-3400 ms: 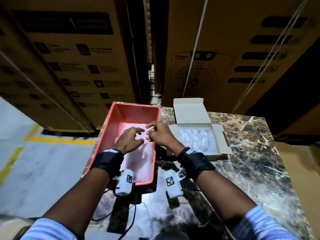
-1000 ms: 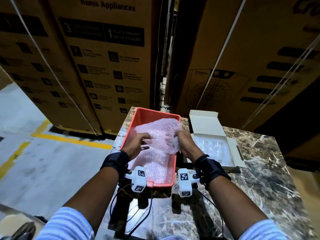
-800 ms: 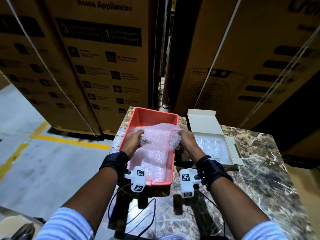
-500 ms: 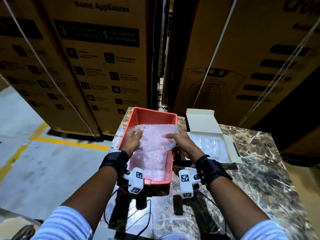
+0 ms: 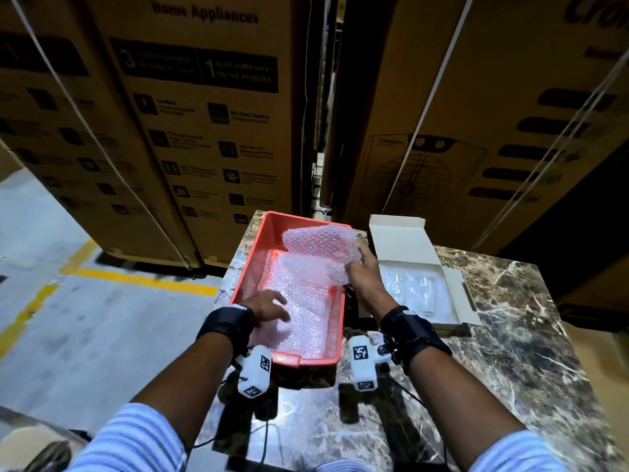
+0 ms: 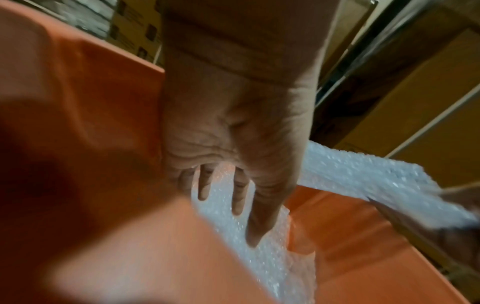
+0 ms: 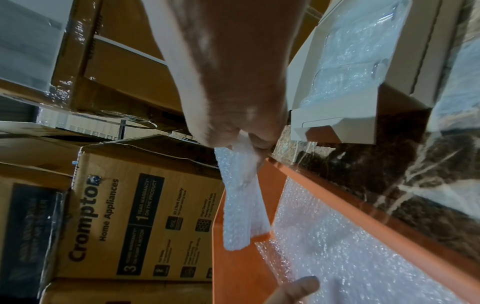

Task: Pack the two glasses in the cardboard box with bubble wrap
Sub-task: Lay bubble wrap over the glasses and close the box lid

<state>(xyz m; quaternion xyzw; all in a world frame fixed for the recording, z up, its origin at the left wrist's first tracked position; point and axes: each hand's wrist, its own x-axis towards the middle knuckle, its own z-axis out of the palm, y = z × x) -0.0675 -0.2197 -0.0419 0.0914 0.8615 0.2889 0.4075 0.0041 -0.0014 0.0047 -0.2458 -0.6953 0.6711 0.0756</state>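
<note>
A marble-patterned bench (image 5: 531,352) carries an orange bin (image 5: 269,229) on the left and, just beside it on the right, an open cardboard box (image 5: 401,240) with its lid folded back. Stacked appliance cartons (image 5: 211,107) stand behind the bench.

The two glasses (image 5: 413,294) are seen lying in the box on a bubble-wrap lining, side by side, their long axes running away from the person. The box lies to the right of both hands, and the right hand (image 5: 362,274) is the nearer one, placed at the bin's right wall next to the box.

A loose sheet of bubble wrap (image 5: 318,241) is pinched at its near right corner by the right hand, fingers and thumb curled on it, and is held raised above the far end of the bin. The left hand (image 5: 269,306) is spread with straight fingers, pressing flat on the remaining wrap (image 5: 306,301) in the bin's near left; nothing is gripped by it.

The coming move is judged to be a short carry of the sheet rightward over the glasses.

Compared with half a second ago, the sheet has been released by the left hand, which has been drawn back toward the near end, and the sheet is now lifted clear by the right hand alone.
</note>
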